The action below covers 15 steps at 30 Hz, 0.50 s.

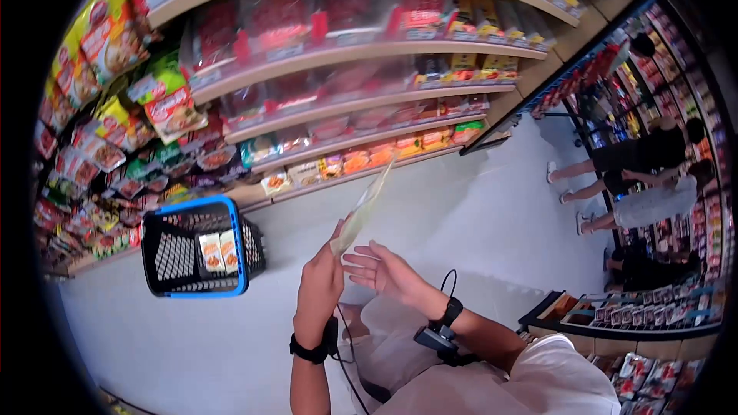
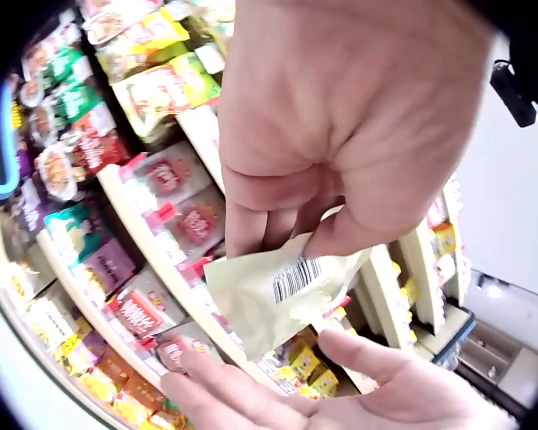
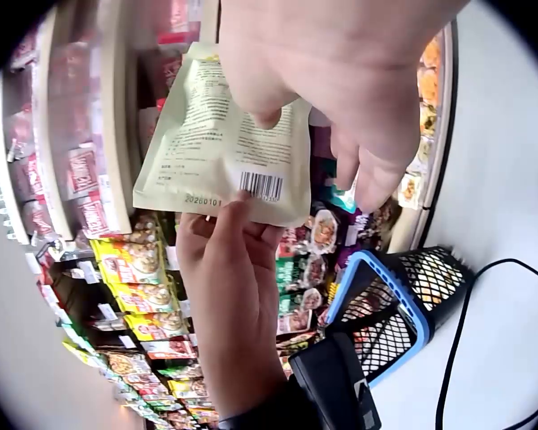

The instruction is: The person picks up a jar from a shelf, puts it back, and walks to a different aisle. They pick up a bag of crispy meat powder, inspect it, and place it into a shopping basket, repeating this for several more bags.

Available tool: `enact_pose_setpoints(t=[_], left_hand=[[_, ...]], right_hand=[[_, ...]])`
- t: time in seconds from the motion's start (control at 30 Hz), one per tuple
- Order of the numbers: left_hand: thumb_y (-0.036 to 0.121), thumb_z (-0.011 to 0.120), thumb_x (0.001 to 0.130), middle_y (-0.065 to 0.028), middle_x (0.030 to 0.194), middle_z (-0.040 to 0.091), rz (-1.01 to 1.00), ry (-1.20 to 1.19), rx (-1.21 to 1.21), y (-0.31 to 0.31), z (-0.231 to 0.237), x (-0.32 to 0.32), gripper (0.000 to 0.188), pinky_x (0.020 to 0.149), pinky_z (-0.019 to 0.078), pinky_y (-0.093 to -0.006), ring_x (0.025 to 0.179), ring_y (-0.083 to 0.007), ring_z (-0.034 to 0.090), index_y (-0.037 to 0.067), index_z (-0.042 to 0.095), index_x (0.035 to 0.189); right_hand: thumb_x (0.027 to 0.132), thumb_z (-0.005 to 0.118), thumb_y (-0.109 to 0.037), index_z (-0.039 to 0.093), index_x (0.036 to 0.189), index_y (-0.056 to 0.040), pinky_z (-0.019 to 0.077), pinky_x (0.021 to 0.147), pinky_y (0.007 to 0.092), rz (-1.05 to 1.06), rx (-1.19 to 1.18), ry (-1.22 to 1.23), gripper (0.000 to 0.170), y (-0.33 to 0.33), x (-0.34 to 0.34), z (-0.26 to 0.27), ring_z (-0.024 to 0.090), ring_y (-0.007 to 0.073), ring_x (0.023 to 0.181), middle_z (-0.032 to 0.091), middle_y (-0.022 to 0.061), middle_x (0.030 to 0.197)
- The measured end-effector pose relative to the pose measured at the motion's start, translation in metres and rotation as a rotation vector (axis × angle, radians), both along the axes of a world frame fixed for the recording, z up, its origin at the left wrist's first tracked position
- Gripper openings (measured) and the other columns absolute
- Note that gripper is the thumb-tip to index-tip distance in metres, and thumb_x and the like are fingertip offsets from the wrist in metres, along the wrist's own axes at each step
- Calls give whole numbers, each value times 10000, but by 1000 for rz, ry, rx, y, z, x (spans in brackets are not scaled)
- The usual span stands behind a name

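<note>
A pale cream packet (image 3: 197, 143) with printed text and a barcode is held up in front of the shelves. My left hand (image 1: 321, 284) pinches it along one edge, the thumb beside the barcode, as the right wrist view shows (image 3: 238, 278). In the left wrist view the curled fingers of the left hand (image 2: 341, 134) go behind the packet (image 2: 278, 296). My right hand (image 1: 390, 273) is beside the packet with its fingers extended and holds nothing. Its thumb overlaps the printed side in the right wrist view.
A black basket with a blue rim (image 1: 240, 246) stands on the floor to the left, holding two small packets (image 1: 219, 252). Shelves (image 1: 369, 54) of packaged food run ahead, with hanging bags (image 1: 111, 38) at left. Several people (image 1: 653, 146) stand in the right aisle near a low display (image 1: 630, 315).
</note>
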<state>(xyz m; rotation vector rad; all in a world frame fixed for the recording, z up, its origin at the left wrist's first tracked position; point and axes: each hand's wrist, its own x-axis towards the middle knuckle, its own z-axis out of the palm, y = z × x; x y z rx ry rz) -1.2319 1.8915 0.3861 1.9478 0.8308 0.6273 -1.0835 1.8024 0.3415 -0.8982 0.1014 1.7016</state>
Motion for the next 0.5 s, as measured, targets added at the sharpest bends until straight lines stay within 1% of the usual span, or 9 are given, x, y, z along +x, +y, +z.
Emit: enact_pose_setpoints(t=[0.07,0.1,0.13,0.17,0.27,0.3,0.4,0.43,0.5], left_hand=[[-122,410,839,-263,1136,592,-51,19,42,-17,35,24,534,713,495,-407,859,-420,621,32,461,1347],[-145,394,825,-248,1201,574,-102,107,106,-27,44,37,579,741,508,-405,909,-416,618,58,460,1363],[-163,409,782,-228,1265,549,-135,139,10,-41,62,54,645,786,523,-392,1011,-402,603,87,462,1374],[-163,429,758,-218,1279,547,-188,96,111,-57,71,73,655,817,525,-390,1051,-389,596,93,488,1357],[-154,494,694,-197,1288,557,-275,-6,297,-106,68,126,630,879,521,-387,1118,-363,591,94,593,1265],[-173,417,722,-217,1256,573,-270,-25,239,-125,70,140,556,969,470,-384,1147,-368,572,21,615,1203],[-165,436,707,-210,1281,563,-391,-4,246,-162,72,162,557,1027,412,-409,1216,-395,513,45,649,1177],[-133,469,712,-221,1402,449,-540,20,223,-166,71,164,637,1093,329,-416,1319,-386,410,24,517,1327],[-82,557,740,-229,1450,362,-525,24,-147,-179,83,171,694,1094,327,-406,1355,-376,348,15,378,1403]], right_hand=[[1005,429,-386,247,1423,-28,401,1057,404,-155,197,28,580,-23,22,34,482,285,1254,432,191,1387],[1009,417,-383,213,1439,-34,390,1064,405,-211,241,-27,590,-35,35,42,454,280,1275,401,187,1407],[1013,405,-379,179,1455,-40,380,1071,407,-263,276,-81,602,-48,47,46,426,276,1297,369,184,1428],[1017,393,-376,145,1471,-46,369,1078,408,-312,311,-132,614,-62,57,50,398,271,1319,337,180,1449],[989,446,-416,196,1458,-36,334,1100,403,-455,337,-242,653,-108,86,60,393,252,1326,361,132,1449],[984,459,-405,207,1452,-31,347,1093,398,-489,352,-213,650,-126,94,65,409,248,1313,376,129,1436],[967,498,-362,240,1436,-15,386,1065,382,-572,331,-178,638,-178,112,81,454,237,1272,417,127,1398],[960,511,-342,251,1430,-10,401,1053,376,-582,287,-207,632,-189,117,89,469,235,1258,428,131,1386],[932,533,-238,289,1404,10,444,1015,360,-615,203,-279,586,-205,125,100,512,232,1214,463,153,1345]])
